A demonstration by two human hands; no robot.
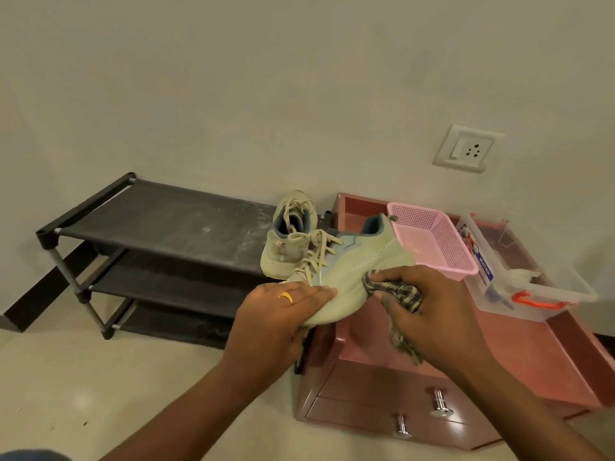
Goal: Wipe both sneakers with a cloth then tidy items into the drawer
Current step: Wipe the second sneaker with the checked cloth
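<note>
Shoe rack [159, 227] stood at left against the wall, its top shelf dusty. The second sneaker [286, 247] sat on the rack's right end, upright, laces loose, in neither hand.

The left hand [279, 311] gripped the held sneaker [349, 271] at its toe, fingers pressed together across the top; the thumb was hidden beneath. This shoe was off any surface, in the air above the gap between rack and drawer unit [499, 354]. Its long axis ran from the toe at lower left up to the heel at upper right, the heel just beside the pink basket [432, 241].

The right hand [429, 314] had its fingers curled round a bunched cloth [396, 289], which touched the shoe's side just right of the left fingertips. The unwiped length appeared to lie up and away from the cloth, toward the heel, so the right hand was the nearer one for the stroke along that axis.

A clear plastic box [532, 287] stood at far right on the unit. Both drawers looked closed, handles [439, 402] facing the person
</note>
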